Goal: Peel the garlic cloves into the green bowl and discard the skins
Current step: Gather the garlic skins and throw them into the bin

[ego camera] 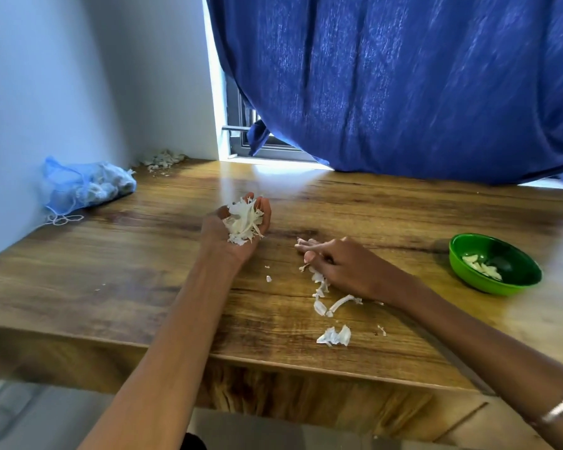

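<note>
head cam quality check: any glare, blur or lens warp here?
Head view: daylight through the gap beside the blue curtain throws a bright glare patch on the wooden table; right edge near the green bowl looks smeared; wide-angle bend shows in the table edges; skins in the left hand stay sharp.

Green bowl [514, 280] holding peeled cloves [481, 267], papery skins [333, 336] — scattered

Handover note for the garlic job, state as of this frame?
Left hand: palm up, cupping a pile of skins.
Right hand: on the table, fingers gathering loose skins; grip unclear.
Green bowl: at right, peeled cloves inside.
Done: cloves peeled.
Left: collect the skin scraps near the front edge, discard all.
</note>
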